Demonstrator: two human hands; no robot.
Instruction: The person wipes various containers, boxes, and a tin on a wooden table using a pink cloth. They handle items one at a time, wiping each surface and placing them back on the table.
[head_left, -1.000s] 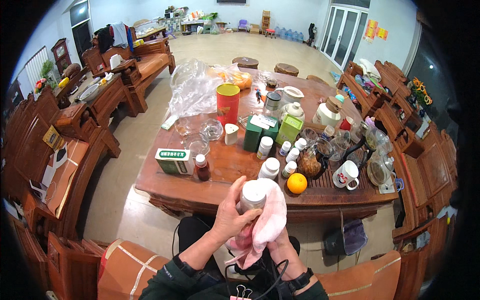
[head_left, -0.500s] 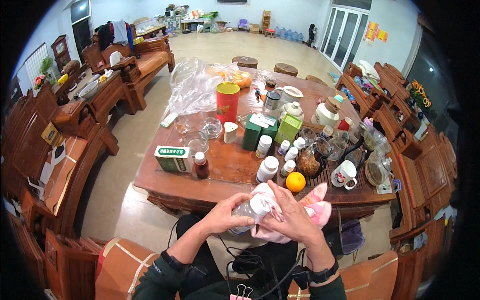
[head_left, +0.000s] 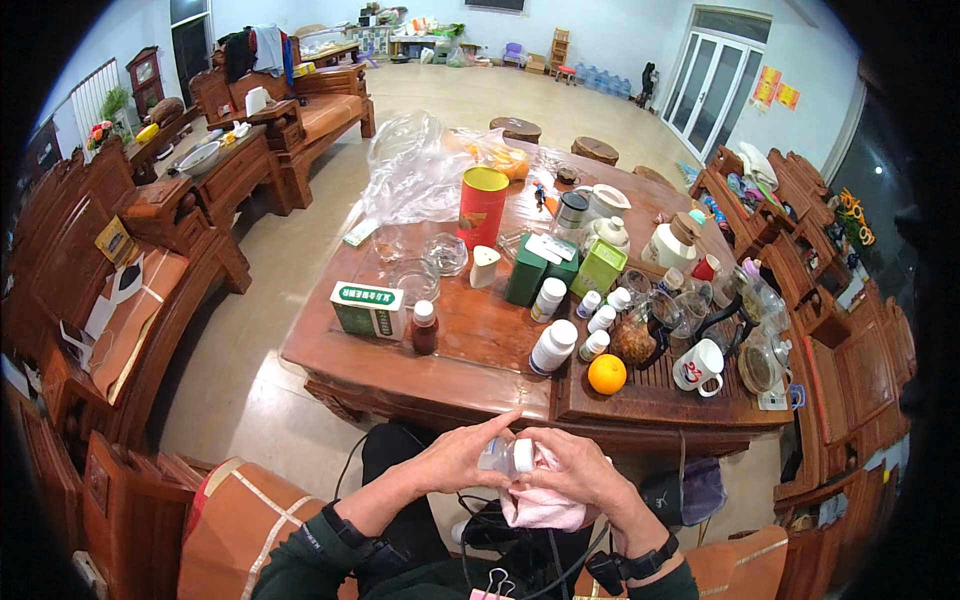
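Over my lap, just off the table's near edge, my left hand [head_left: 452, 458] is curved around a clear bottle [head_left: 493, 457]. The bottle lies tilted, its white cap [head_left: 523, 455] pointing right. My right hand [head_left: 580, 466] grips a pink cloth [head_left: 545, 507], fingers beside the cap and the cloth hanging below. On the table ahead are an orange [head_left: 606, 374], a white bottle [head_left: 553, 347] and a small dark-red bottle with a white lid [head_left: 424, 328]. Several small white pill bottles stand behind the orange.
A wooden table [head_left: 470, 385] spans the front, with a green-and-white box [head_left: 368, 311], red canister [head_left: 482, 208], green tins, white mug [head_left: 698, 366], glass teapots and a plastic bag [head_left: 415, 165]. Carved wooden benches line both sides. Black cables [head_left: 490, 515] lie across my lap.
The bottle has turned from leaning upward to lying nearly sideways, cap to the right. The cloth has gathered downward under my right hand. The view has shifted slightly, moving the table rightward.
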